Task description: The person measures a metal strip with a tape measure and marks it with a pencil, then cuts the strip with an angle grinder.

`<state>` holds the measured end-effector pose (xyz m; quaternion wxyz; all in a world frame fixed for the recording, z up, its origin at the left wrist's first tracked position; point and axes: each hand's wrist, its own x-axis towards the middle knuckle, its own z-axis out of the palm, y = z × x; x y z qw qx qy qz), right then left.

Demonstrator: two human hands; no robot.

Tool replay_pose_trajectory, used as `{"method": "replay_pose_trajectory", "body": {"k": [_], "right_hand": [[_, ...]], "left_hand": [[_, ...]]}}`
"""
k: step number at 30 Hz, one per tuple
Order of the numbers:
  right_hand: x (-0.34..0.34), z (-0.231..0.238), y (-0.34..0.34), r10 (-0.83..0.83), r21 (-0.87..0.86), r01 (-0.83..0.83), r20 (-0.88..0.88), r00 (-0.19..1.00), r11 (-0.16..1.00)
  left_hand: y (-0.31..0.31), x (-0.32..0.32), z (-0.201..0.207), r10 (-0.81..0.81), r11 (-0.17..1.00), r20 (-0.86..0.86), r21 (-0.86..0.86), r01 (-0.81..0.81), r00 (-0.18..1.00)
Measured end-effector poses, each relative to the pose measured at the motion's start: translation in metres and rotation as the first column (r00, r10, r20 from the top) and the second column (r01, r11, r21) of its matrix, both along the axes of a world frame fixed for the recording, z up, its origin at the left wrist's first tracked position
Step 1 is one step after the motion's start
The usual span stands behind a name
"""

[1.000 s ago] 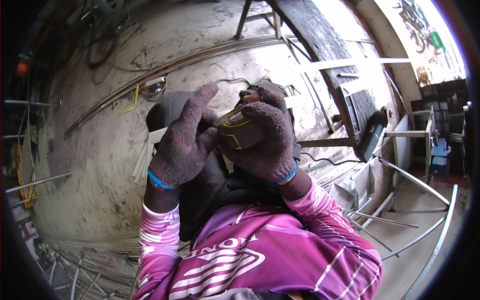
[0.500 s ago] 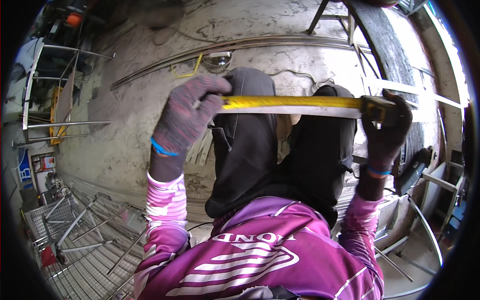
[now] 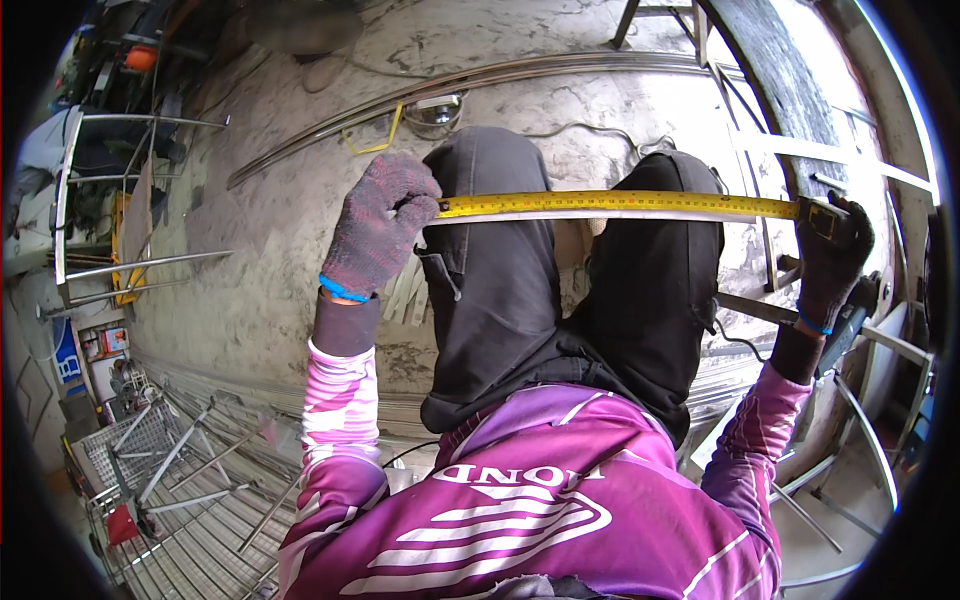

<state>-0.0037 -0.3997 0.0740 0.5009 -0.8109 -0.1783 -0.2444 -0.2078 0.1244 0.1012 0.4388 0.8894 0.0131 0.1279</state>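
A yellow tape measure (image 3: 620,204) stretches across above my knees, its blade pulled out and almost level. My left hand (image 3: 378,225), in a dark knitted glove with a blue cuff, pinches the blade's free end. Closed around the dark tape case (image 3: 822,217) at the far right is my right hand (image 3: 838,255), gloved the same way. A pale flat strip (image 3: 560,215) runs along the blade's near edge, starting at my left fingers; its right end is hard to make out. My thighs in black trousers (image 3: 490,270) lie under the blade.
Long metal bars (image 3: 400,90) lie on the floor ahead, beside a yellow wire frame (image 3: 375,135). Metal racks (image 3: 140,120) stand at left; a wire-mesh framework (image 3: 180,460) is at lower left. A dark beam (image 3: 775,80) and a power tool (image 3: 850,325) are at right.
My right hand has moved right with the tape case, and more yellow blade shows between my hands. My left hand has barely shifted and keeps its pinch.
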Motion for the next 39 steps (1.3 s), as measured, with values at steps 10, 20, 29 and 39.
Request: {"method": "replay_pose_trajectory", "body": {"k": [10,20,29,39], "right_hand": [[-0.014,-0.012,0.005,0.03,0.096,-0.021,-0.096,0.995,0.995],[-0.014,0.001,0.006,-0.057,-0.068,0.064,0.102,0.993,0.996],[-0.01,-0.006,0.001,-0.113,-0.098,0.126,0.126,0.986,0.987],[-0.006,-0.011,-0.002,-0.103,-0.069,0.114,0.14,0.985,0.991]], "left_hand": [[-0.014,0.002,0.005,-0.002,0.995,-0.041,0.098,0.006,0.999],[-0.011,-0.003,0.0,-0.003,0.987,-0.116,0.158,0.022,0.993],[-0.007,-0.011,-0.007,0.066,0.989,-0.118,0.143,-0.049,0.991],[-0.014,-0.008,0.004,0.044,0.98,-0.113,0.198,-0.021,0.993]]}}
